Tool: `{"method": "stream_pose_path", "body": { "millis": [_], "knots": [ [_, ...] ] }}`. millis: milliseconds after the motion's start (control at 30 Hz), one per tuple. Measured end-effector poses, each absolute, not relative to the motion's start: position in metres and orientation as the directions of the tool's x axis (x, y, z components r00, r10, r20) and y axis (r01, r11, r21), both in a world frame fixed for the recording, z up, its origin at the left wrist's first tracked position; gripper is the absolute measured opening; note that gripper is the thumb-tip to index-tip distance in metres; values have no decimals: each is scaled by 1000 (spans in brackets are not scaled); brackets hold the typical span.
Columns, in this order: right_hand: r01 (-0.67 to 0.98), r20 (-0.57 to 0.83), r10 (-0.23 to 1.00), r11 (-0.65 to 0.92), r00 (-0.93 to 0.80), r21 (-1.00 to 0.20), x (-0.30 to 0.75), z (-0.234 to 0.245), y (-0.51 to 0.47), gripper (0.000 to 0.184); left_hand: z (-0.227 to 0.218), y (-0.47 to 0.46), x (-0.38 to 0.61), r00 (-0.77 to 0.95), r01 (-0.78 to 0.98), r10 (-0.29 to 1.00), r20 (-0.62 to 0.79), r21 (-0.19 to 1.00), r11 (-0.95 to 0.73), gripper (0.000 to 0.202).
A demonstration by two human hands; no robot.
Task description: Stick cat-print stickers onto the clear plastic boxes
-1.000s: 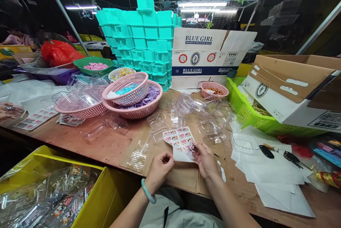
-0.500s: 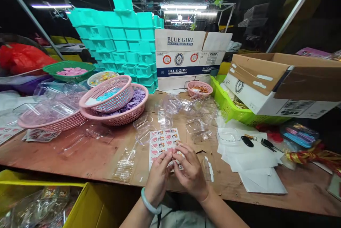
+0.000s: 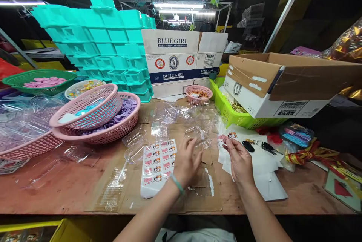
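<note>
Head camera: at a crowded table (image 3: 56,193), a person's right hand (image 3: 240,159) pinches a small sticker strip (image 3: 227,137) between thumb and forefinger. The other fingers are loosely curled. The strip is held clear of the table, above a spread of white paper sheets (image 3: 268,168).

The left hand (image 3: 186,161) is open and holds nothing, its fingers (image 3: 192,144) spread towards a clear plastic tray (image 3: 198,133) at its 12 o'clock. Whether the tips touch the tray cannot be told. A sticker sheet (image 3: 157,164) lies flat on cardboard just beside this hand, at its 9 o'clock.

A bunch of keys (image 3: 257,146) rests on the paper at 2 o'clock from the right hand. Stacked pink baskets (image 3: 96,121) sit at 10 o'clock from the left hand, one filled with purple pieces. A lime-green basket (image 3: 226,112) stands at 12 o'clock from the right hand, with an open cardboard box (image 3: 254,80) resting on it. At the back of the table, a Blue Girl carton (image 3: 175,61) stands beside a wall of teal crates (image 3: 107,49).
</note>
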State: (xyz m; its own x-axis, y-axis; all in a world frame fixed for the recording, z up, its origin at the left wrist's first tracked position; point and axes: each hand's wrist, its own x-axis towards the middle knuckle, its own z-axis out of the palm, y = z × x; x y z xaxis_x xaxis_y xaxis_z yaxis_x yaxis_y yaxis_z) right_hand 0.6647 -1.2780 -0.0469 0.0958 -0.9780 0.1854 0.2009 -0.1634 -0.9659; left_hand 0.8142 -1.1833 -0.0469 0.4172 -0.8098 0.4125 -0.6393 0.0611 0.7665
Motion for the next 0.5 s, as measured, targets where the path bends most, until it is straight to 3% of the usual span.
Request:
{"method": "stream_pose_path", "body": {
  "millis": [100,267,367,433,500],
  "knots": [
    [220,156,-983,-133,93,-966,656,-52,-1281,35,-41,-1229,815,248,-842,-876,415,539,17,38],
    [133,212,-963,-192,164,-972,667,-62,-1254,68,-42,-1239,825,341,-823,-835,432,567,-43,37],
    [77,302,-926,-292,226,-953,689,-67,-1242,89,-50,-1211,821,550,-601,-724,417,799,4,41],
    [24,368,-894,-375,256,-927,702,-68,-1242,85,-52,-1190,815,648,-319,-708,280,944,82,41],
    [-39,454,-839,-486,300,-873,710,-67,-1249,72,-48,-1171,812,620,-36,-776,116,992,119,52]
  ]
}}
